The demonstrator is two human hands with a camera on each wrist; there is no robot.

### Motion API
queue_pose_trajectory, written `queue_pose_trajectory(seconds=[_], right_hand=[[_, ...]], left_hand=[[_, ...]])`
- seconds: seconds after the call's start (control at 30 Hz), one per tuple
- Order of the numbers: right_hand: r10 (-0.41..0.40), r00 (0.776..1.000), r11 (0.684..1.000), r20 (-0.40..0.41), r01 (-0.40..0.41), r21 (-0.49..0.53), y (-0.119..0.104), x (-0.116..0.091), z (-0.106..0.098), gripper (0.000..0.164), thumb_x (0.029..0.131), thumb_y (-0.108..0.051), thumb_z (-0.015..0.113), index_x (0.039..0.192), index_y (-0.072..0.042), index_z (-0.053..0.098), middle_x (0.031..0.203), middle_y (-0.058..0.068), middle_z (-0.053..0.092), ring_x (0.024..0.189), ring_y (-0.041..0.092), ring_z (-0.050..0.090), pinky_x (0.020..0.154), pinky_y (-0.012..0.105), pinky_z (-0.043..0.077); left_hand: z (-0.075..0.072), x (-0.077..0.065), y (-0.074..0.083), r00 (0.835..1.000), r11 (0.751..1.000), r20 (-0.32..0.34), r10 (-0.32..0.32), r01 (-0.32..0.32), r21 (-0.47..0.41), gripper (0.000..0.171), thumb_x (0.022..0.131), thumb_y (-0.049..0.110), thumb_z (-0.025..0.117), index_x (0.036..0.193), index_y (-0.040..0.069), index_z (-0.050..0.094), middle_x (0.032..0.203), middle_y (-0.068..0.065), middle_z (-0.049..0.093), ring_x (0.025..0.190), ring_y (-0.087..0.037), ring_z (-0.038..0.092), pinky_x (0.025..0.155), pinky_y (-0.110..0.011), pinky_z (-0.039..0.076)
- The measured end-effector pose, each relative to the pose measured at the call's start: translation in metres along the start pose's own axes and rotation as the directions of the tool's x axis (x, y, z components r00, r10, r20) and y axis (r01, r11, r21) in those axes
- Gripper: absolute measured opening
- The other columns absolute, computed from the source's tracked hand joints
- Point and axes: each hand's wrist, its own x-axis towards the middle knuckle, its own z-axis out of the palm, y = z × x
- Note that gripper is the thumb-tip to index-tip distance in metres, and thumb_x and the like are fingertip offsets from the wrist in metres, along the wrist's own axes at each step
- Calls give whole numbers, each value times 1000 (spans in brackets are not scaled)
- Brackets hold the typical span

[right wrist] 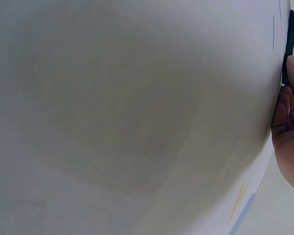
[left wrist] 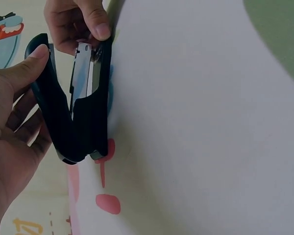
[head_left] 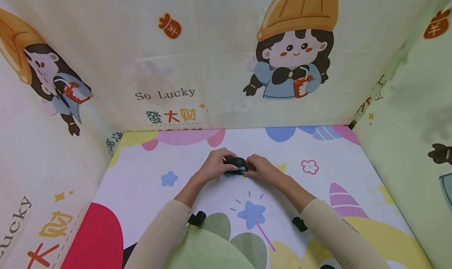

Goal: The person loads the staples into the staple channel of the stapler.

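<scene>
A black stapler [head_left: 237, 161] lies on the table mat between both hands, its top arm lifted away from the base. In the left wrist view the stapler [left wrist: 94, 125] shows its silver staple channel [left wrist: 81, 68] between the two parts. My left hand [head_left: 214, 165] grips the raised top arm, thumb on its outer side. My right hand [head_left: 264, 169] pinches the front end of the base, thumb along the edge. At the right edge of the right wrist view, the right hand [right wrist: 290, 139] and part of the stapler [right wrist: 288, 46] show.
A white mat [head_left: 205, 194] with coloured cartoon prints covers the table. Printed cloth walls [head_left: 226, 72] stand behind it and at both sides. Small black devices [head_left: 197, 218] sit at both wrists.
</scene>
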Motion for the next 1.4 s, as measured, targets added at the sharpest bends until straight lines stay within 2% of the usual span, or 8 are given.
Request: queue_pose_trajectory(seconds=[0.3, 0.6, 0.83, 1.17, 1.4], right_hand=[[-24, 1000, 1000, -15, 24, -1, 2, 0, 1, 29, 89, -23, 83, 105, -6, 67, 92, 2, 60, 82, 12, 54, 76, 29, 51], [-31, 999, 1000, -21, 31, 2, 2, 1, 1, 30, 88, -22, 84, 106, -5, 68, 93, 3, 61, 83, 12, 55, 77, 30, 52], [-25, 1000, 1000, -15, 25, -4, -1, 0, 0, 29, 88, -22, 83, 107, -5, 68, 92, 2, 60, 82, 12, 54, 76, 29, 51], [-30, 999, 1000, -18, 30, -4, 1, 0, 0, 29, 88, -21, 84, 106, -5, 68, 92, 2, 60, 82, 11, 54, 76, 28, 52], [-25, 999, 999, -21, 26, 21, -1, -2, -1, 27, 88, -20, 84, 105, -6, 68, 93, 2, 61, 83, 12, 56, 78, 30, 53]], left_hand=[[6, 2, 0, 999, 997, 5, 45, -45, 66, 28, 83, 15, 87, 110, 9, 78, 99, -2, 72, 93, -15, 65, 83, -30, 54], [11, 3, 1, 1000, 989, 14, 18, -20, 143, 29, 83, 19, 88, 109, 12, 79, 97, 1, 70, 92, -15, 65, 85, -34, 54], [12, 5, 0, 999, 979, 16, 29, -32, 203, 32, 81, 22, 90, 109, 11, 80, 97, -1, 73, 91, -16, 68, 83, -34, 55], [14, 8, 3, 999, 974, 39, 19, -27, 227, 31, 81, 22, 89, 109, 11, 81, 97, -2, 76, 92, -17, 68, 85, -36, 55], [18, 11, 4, 998, 952, 67, 9, -29, 306, 29, 83, 23, 88, 109, 11, 81, 96, -3, 75, 91, -17, 66, 82, -32, 54]])
